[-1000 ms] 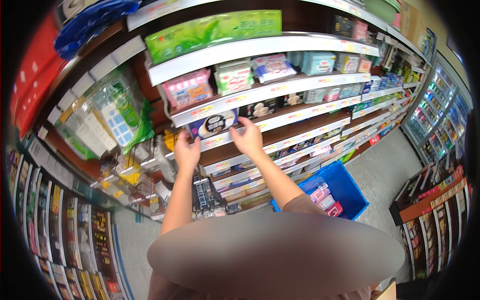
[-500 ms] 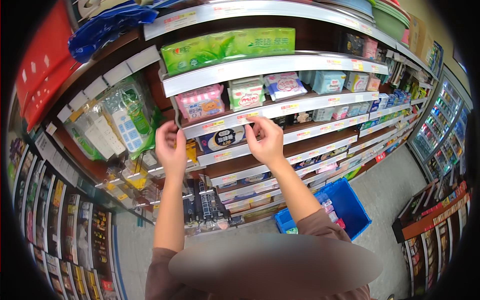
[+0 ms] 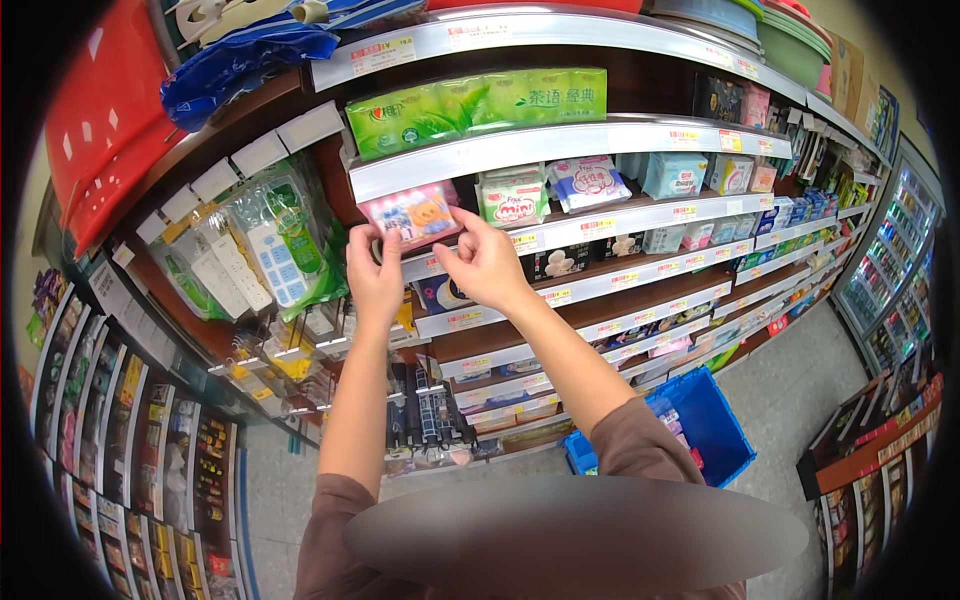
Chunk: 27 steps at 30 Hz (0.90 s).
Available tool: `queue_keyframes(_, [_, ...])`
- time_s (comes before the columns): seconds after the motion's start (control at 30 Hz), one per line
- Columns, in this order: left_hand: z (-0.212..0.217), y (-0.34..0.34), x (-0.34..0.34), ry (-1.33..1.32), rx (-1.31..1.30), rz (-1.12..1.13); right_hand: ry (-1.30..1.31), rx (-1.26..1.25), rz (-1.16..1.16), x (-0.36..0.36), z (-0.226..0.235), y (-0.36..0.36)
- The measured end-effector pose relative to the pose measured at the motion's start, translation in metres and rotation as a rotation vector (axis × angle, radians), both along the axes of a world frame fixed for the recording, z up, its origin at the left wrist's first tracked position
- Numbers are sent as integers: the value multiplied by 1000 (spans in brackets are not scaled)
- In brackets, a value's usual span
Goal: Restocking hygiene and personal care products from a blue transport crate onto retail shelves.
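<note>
Pinching the lower left of a pink packet point(image 3: 422, 213) with the left hand point(image 3: 377, 275); touching its right side with the half-curled right hand point(image 3: 490, 268), cannot tell whether gripping; holding it at a shelf's point(image 3: 650, 217) left end, left of a green-and-white packet point(image 3: 513, 198), below a long green pack point(image 3: 480, 108)

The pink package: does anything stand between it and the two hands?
Nothing visible does: the left hand overlaps the lower left of the pink package, and the right hand is at its right edge.
</note>
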<state>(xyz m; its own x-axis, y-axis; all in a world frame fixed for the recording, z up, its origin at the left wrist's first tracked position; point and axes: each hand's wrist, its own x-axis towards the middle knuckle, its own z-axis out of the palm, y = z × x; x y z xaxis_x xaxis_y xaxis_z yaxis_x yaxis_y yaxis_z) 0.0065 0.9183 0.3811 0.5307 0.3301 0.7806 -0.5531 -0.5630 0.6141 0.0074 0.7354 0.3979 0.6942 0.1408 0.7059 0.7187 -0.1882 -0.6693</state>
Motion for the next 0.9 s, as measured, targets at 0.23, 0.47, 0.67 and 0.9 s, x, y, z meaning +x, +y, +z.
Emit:
queue_keyframes(0.23, [6,-4,-47,-18,-250,-352,106,161,-27,-22,4,9])
queue_keyframes(0.47, [-14,-34,-84,24,-230,-282,63,154,-31,-45,-19,-15])
queue_keyframes(0.67, [25,-16,-23,127,-322,-396,7,4,-66,-4,11,-17])
queue_keyframes(0.9, [27,-8,4,82,-168,-402,-194,36,-210,28,5,2])
